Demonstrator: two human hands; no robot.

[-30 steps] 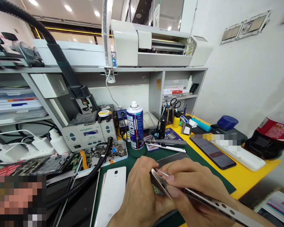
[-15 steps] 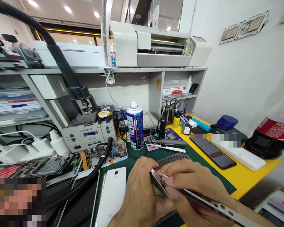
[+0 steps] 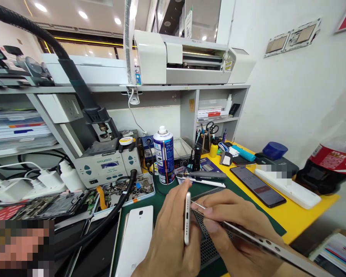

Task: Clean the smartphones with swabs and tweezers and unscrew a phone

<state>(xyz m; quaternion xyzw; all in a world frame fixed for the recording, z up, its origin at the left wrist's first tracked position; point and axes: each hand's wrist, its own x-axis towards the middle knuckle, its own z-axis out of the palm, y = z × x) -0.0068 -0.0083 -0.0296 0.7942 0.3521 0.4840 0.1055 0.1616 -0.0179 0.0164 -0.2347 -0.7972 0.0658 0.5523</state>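
Note:
A phone [image 3: 187,217] is upright in my left hand [image 3: 168,231], its edge with a charging port and speaker holes facing me. The fingers are wrapped along its left side, and the thumb is on the right. My right hand [image 3: 236,231] pinches metal tweezers [image 3: 256,239] whose handle, pierced with round holes, runs to the lower right. The thin tip lies close beside the phone's right side; whether it touches, I cannot tell. Under the hands are a perforated metal plate [image 3: 209,240] and a green mat [image 3: 272,225]. Left of my left hand lies a white phone [image 3: 138,236].
A blue spray can [image 3: 164,159] stands behind my hands. A hot-air station [image 3: 103,169] with a black hose [image 3: 103,223] is at the left, near a parts tray [image 3: 141,188]. Right lie a dark phone [image 3: 258,186], a white bar [image 3: 288,188] and a cola bottle [image 3: 320,169].
My left hand has turned the phone from a tilt to upright, so its port edge now shows. The right hand with the tweezers stays almost in place.

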